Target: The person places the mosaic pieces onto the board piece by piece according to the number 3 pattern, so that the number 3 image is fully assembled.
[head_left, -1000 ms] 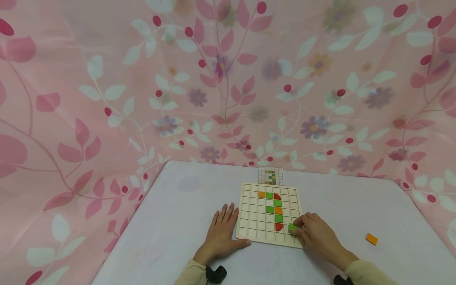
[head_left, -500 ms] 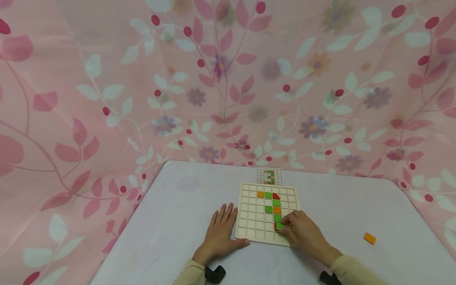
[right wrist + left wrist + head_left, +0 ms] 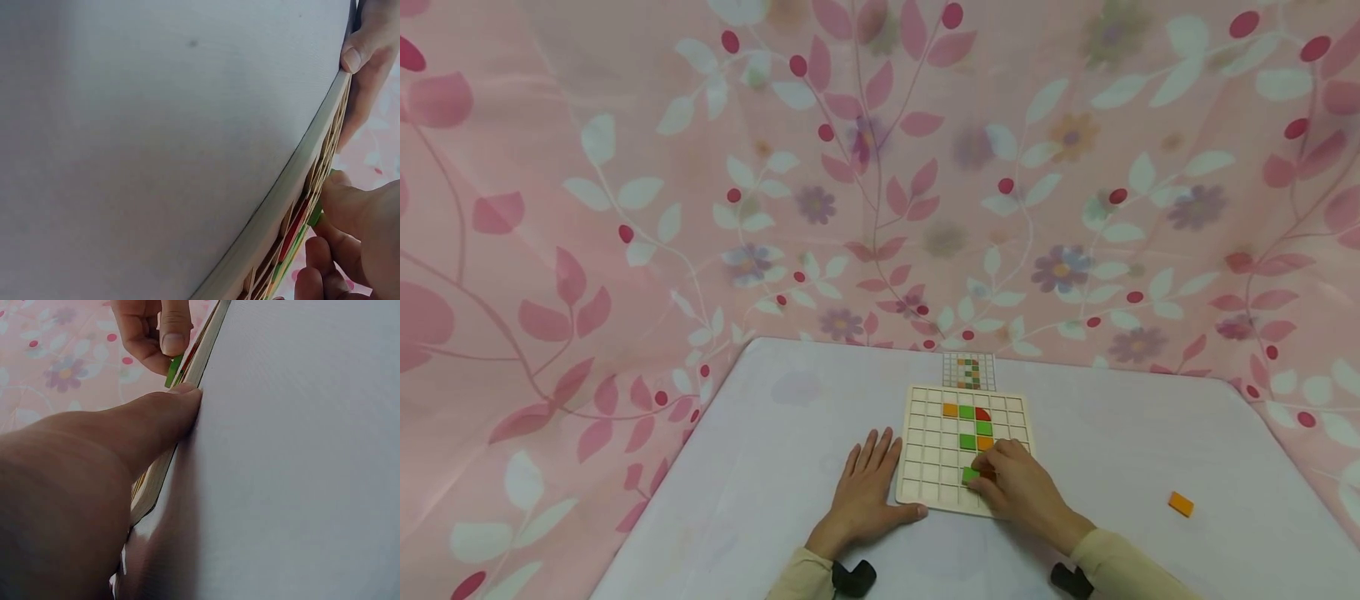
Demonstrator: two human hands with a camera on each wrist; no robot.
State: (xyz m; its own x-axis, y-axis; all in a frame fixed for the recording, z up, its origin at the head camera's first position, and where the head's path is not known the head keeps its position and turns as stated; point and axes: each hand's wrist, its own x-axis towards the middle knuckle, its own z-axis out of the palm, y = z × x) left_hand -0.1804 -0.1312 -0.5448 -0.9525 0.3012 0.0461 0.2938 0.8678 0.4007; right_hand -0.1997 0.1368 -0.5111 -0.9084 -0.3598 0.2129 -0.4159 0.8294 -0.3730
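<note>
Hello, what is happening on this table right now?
A person is working at a wooden grid board that already holds some green, orange and red tiles. The right hand pinches a green tile over the near rows of the board. The left hand lies flat on the table, its thumb against the board's edge. A loose orange tile lies off to the right.
</note>
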